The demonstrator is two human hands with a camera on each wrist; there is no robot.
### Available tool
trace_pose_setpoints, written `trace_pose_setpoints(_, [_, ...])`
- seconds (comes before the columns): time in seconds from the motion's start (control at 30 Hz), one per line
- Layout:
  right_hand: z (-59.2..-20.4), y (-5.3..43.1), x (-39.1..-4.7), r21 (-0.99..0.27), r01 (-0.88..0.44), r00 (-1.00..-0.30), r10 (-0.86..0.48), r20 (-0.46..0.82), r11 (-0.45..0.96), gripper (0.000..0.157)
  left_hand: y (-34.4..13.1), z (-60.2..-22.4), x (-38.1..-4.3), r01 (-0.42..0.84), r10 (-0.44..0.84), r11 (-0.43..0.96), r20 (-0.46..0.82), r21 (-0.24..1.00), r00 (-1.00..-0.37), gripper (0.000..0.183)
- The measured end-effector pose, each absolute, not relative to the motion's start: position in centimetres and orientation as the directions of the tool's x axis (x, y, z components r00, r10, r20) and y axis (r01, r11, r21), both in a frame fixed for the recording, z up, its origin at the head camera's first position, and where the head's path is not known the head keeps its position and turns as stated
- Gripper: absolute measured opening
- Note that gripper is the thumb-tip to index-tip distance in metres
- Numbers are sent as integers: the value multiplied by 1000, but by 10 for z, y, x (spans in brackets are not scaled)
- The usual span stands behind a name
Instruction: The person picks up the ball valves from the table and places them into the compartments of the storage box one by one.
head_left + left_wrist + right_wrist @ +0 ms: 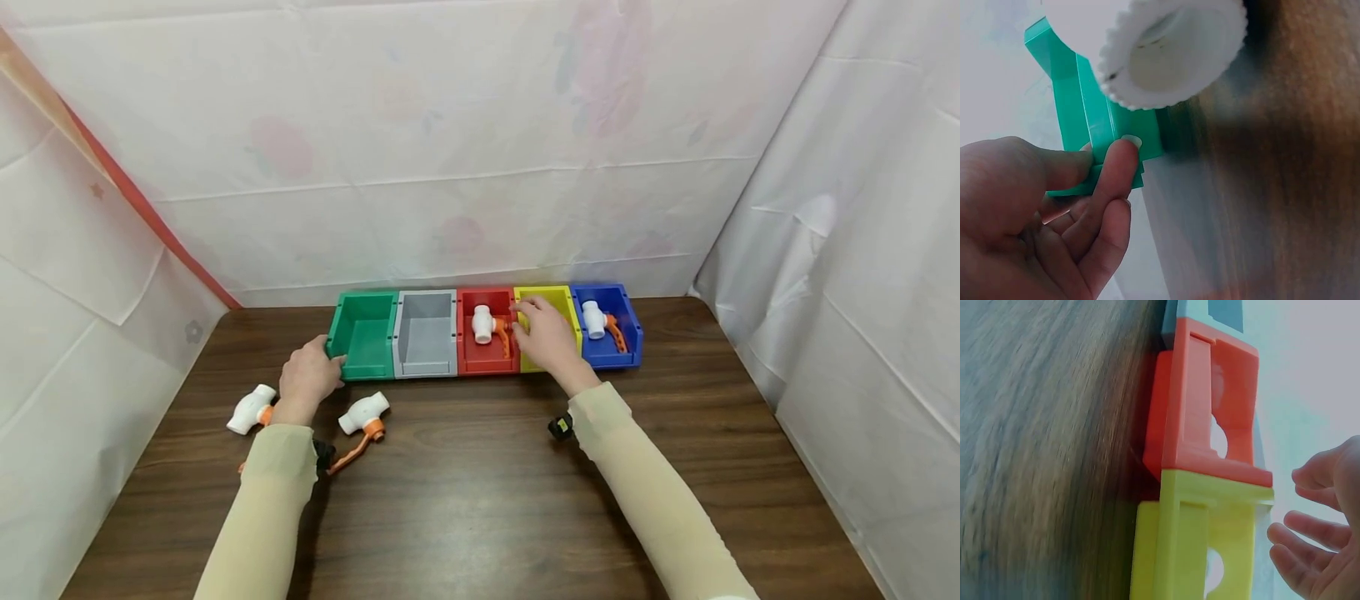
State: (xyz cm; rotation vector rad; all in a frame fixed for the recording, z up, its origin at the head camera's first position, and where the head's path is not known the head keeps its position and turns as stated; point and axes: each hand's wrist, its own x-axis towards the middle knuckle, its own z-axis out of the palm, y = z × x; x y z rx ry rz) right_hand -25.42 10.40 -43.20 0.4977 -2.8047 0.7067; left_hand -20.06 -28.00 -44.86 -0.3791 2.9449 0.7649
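My left hand [309, 375] pinches the near left corner of the green bin [367, 337]; in the left wrist view, thumb and forefinger lie on either side of its wall. A white ball valve with an orange handle [364, 412] lies by that wrist, and another ball valve [252, 408] is partly hidden by the forearm. Over the yellow bin [558, 295], beside the red bin [468, 360], my right hand [551, 337] hovers with loosely bent, parted fingers. A ball valve [483, 325] sits in the red bin. Something white [1214, 570] shows inside the yellow one.
Between the green and red bins stands a grey bin [427, 329]. At the row's right end, a blue bin [611, 360] holds a ball valve [594, 320]. The bins stand at the back of the wooden table [465, 500], against a white curtain [450, 167].
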Motion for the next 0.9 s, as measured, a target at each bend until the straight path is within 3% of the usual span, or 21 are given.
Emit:
trace_pose_setpoints(0.57, [-435, 187, -233, -479, -260, -922, -69, 381, 838, 31, -273, -450, -200, -256, -202, 829, -161, 498, -966, 61])
trace_pose_setpoints(0.9, [-454, 241, -226, -477, -218, -870, 52, 490, 852, 29, -270, -448, -200, -268, -208, 823, -173, 501, -963, 63])
